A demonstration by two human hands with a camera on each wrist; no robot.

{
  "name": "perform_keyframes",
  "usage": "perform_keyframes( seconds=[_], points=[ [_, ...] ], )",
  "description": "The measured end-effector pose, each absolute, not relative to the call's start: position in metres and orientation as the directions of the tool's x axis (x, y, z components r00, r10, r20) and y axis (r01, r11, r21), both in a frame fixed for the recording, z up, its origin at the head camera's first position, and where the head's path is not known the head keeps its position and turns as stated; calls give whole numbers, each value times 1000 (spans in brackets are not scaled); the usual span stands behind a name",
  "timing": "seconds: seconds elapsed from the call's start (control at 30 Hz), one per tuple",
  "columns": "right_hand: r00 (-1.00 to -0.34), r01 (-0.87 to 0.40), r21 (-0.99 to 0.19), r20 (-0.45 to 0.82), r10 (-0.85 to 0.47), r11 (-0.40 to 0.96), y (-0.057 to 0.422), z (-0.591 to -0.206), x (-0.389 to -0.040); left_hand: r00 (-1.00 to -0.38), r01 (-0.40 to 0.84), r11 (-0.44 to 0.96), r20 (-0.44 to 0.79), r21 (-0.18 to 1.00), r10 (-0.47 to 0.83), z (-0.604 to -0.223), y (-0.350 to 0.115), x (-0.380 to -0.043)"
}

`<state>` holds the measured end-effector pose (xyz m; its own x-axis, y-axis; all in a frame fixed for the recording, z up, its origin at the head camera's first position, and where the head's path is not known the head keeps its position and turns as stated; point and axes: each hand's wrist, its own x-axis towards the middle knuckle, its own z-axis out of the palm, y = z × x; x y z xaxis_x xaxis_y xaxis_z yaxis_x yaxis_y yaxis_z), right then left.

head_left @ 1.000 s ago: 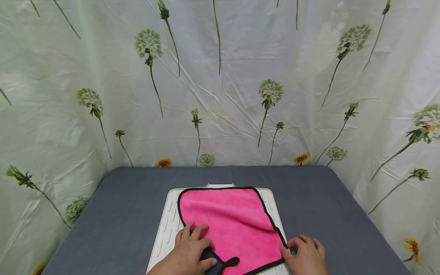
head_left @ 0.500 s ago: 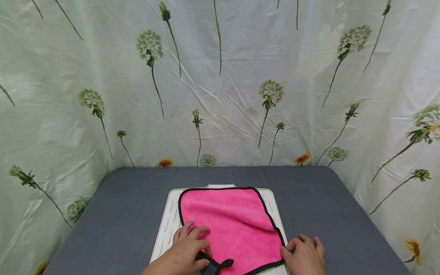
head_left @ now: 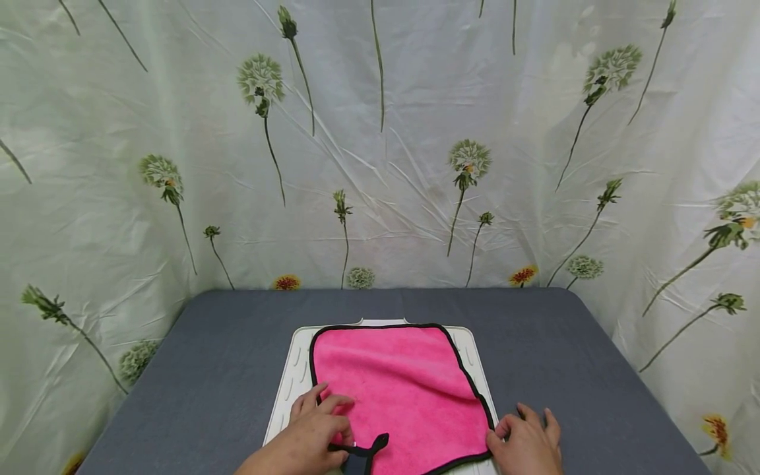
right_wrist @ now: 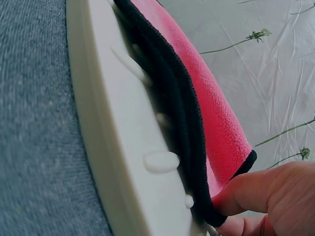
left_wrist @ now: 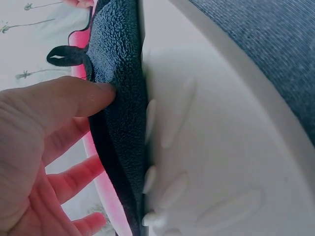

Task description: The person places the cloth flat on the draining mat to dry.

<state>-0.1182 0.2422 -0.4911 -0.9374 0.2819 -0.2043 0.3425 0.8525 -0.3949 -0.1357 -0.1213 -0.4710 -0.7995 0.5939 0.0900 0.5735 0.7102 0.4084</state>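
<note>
A pink cloth with black edging lies spread over a white ribbed board, a soft ripple across its middle. My left hand pinches its near left edge, beside a black hanging loop. In the left wrist view the thumb presses on the dark grey underside, which is turned up there, with fingers behind the edge. My right hand pinches the near right corner; in the right wrist view thumb and finger hold the black edging at that corner. The cloth's nearest edge is partly out of the head view.
The board rests on a dark grey covered table, with bare table on both sides. A white curtain printed with dandelions hangs behind and along the sides. A raised tab sits at the board's far edge.
My left hand has moved left, taking the cloth's pinched edge and the hanging loop with it. My right hand has hardly moved at the right corner.
</note>
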Motion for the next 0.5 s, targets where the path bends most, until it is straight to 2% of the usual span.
perform_keyframes(
  seconds=[0.3, 0.5],
  points=[
    [-949, 311, -372, -177, 263, 874, 245, -495, -112, -811, 557, 720, 87, 413, 578, -474, -128, -136],
    [-951, 300, -367, -186, 247, 880, 249, -502, -109, -808, 573, 711, 136, 407, 573, -478, -135, -135]
  ],
)
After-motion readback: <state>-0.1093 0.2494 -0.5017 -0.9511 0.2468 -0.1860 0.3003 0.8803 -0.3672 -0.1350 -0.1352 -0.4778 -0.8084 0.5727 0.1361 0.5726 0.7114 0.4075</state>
